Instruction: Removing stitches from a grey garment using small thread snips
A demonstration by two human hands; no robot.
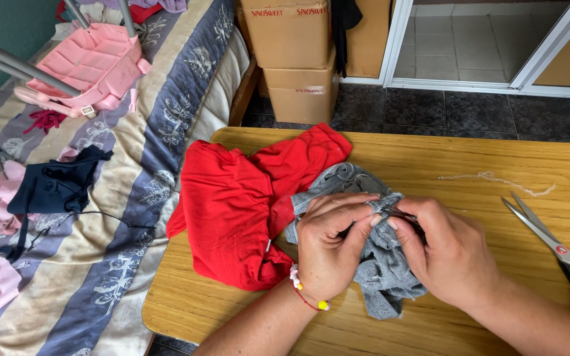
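Observation:
My left hand (330, 244) and my right hand (444, 254) meet over a crumpled grey knit garment (377, 280) on the wooden table (430, 165). The left fingers pinch a fold of the grey cloth. The right hand holds a small dark metal tool (398, 213) against that fold; its exact kind is hard to tell. A red garment (235, 211) lies bunched to the left, partly under the grey one. A beaded bracelet is on my left wrist.
Large scissors (552, 245) lie at the table's right edge. A pale thread (496, 179) rests beyond them. A bed (100, 217) with a striped cover, a pink case (90, 66) and dark and pink clothes stands left. Cardboard boxes (295, 59) stack behind.

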